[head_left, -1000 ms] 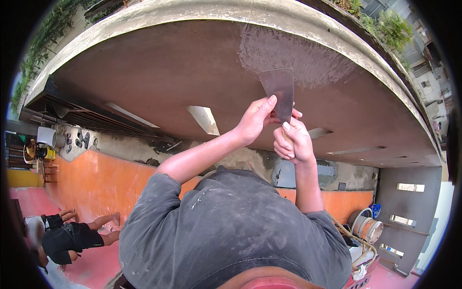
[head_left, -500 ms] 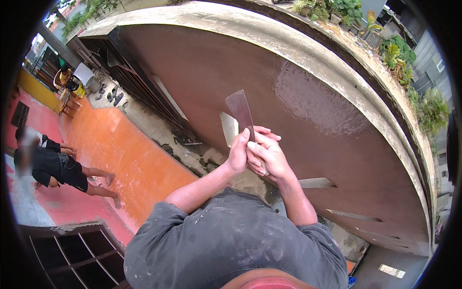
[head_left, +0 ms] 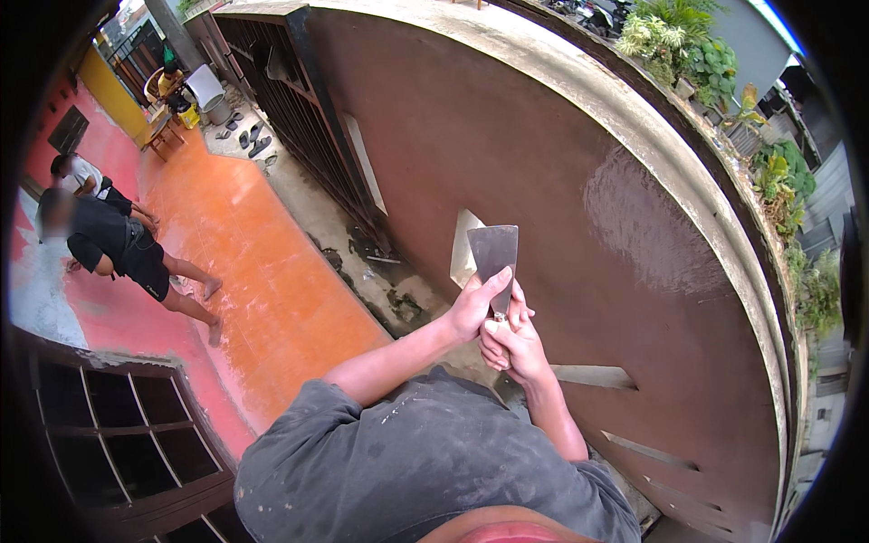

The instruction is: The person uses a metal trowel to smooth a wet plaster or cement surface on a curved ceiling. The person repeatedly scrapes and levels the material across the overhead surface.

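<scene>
A putty knife (head_left: pixel 495 250) with a flat, flaring dark metal blade points up and away in front of my chest. My right hand (head_left: pixel 516 347) is wrapped round its handle, most of which the fingers hide. My left hand (head_left: pixel 474 308) pinches the lower blade, thumb lying on the face and fingers partly hidden behind it. The two hands are close together. Beyond them stands a brown rendered wall (head_left: pixel 434 136). A rough, lighter patch (head_left: pixel 638 226) shows on its upper right part.
Slot openings (head_left: pixel 593 376) pierce the wall, and a dark metal gate (head_left: pixel 276 81) adjoins it. On the left, people in black (head_left: pixel 113 240) and white (head_left: pixel 86 172) tops are on an orange floor (head_left: pixel 244 244). Sandals (head_left: pixel 253 140) lie farther back; a barred window (head_left: pixel 127 425) is near left.
The putty knife has turned so its blade face shows broader. Both hands have shifted slightly right and down in view. The view has swung, revealing more of the white-topped person.
</scene>
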### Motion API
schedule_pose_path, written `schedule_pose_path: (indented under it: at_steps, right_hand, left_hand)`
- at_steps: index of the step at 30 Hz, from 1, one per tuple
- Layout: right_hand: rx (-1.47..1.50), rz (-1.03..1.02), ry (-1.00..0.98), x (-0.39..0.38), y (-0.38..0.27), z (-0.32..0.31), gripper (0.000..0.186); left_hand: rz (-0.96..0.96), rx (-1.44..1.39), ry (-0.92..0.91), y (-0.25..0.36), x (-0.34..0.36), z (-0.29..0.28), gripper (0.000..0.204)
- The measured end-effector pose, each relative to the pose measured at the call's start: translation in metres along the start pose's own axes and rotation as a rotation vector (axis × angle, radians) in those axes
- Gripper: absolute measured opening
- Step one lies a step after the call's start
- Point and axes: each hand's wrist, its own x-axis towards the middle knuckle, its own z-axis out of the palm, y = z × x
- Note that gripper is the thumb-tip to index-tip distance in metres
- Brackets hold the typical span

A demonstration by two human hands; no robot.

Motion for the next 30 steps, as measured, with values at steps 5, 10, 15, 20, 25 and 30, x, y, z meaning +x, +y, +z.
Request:
schedule_pose_path:
  at_steps: [5, 10, 15, 20, 25, 30]
  right_hand:
    - [0.059, -0.027, 0.141, -0.006, 0.004, 0.023, 0.029]
    - [0.05, -0.066, 0.14, -0.007, 0.031, 0.032, 0.034]
    - [0.182, -0.167, 0.2, -0.018, 0.038, 0.051, 0.026]
    - [0.362, -0.249, 0.121, -0.031, 0.047, 0.033, 0.03]
    - [0.219, -0.366, 0.158, -0.05, 0.023, 0.022, 0.035]
    - [-0.186, -0.429, 0.306, -0.105, -0.016, -0.007, 0.055]
  left_hand:
    - [-0.068, 0.016, -0.066, 0.003, -0.006, -0.006, 0.04]
    - [-0.072, 0.031, -0.098, 0.012, -0.019, -0.023, 0.03]
    - [-0.055, 0.099, -0.11, 0.014, -0.025, -0.021, 0.028]
    - [-0.052, 0.213, -0.175, 0.016, -0.022, 0.0, 0.028]
    - [-0.006, 0.281, -0.277, 0.003, 0.001, 0.035, 0.027]
    - [-0.001, 0.307, -0.385, -0.029, 0.02, 0.081, 0.03]
